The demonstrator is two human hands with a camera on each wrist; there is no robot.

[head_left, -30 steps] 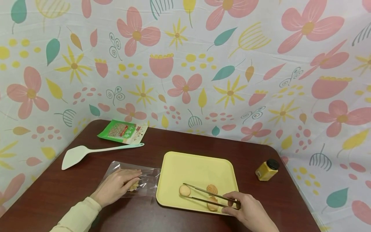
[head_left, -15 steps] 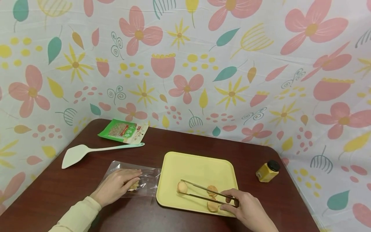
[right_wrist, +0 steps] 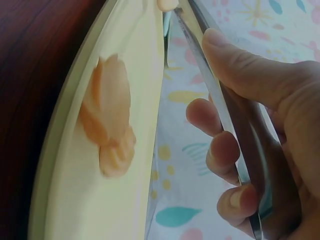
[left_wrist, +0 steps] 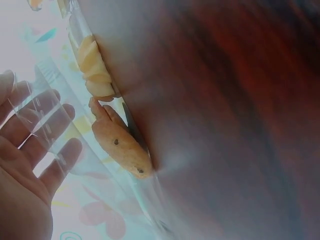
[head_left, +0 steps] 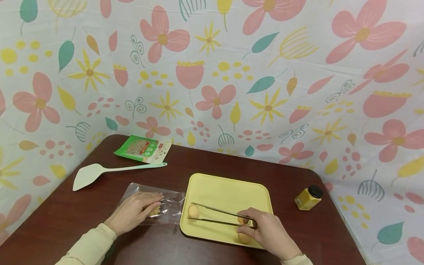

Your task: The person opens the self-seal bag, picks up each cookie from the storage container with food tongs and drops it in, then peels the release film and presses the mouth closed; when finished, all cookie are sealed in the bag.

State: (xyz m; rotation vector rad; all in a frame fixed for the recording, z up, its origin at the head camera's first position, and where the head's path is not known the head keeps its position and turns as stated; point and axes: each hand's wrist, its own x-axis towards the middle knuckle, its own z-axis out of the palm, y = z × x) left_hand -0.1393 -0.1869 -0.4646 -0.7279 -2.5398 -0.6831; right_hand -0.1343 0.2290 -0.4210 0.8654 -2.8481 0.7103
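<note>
Moved left since the earlier frame, one cookie sits at lower centre between tongs the right hand grips, and might drop if that squeeze slackens, while the left hand rests unclenched on a bag.

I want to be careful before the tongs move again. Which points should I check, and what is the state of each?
1. Right hand grips the tongs: ok.
2. Cookie between the tong tips: ok.
3. Cookie beyond the yellow tray: not ok, it appears inside the left rim in the head view.
4. Left hand at the clear bag: ok.
5. Bag opening wide enough: cannot tell.
</note>
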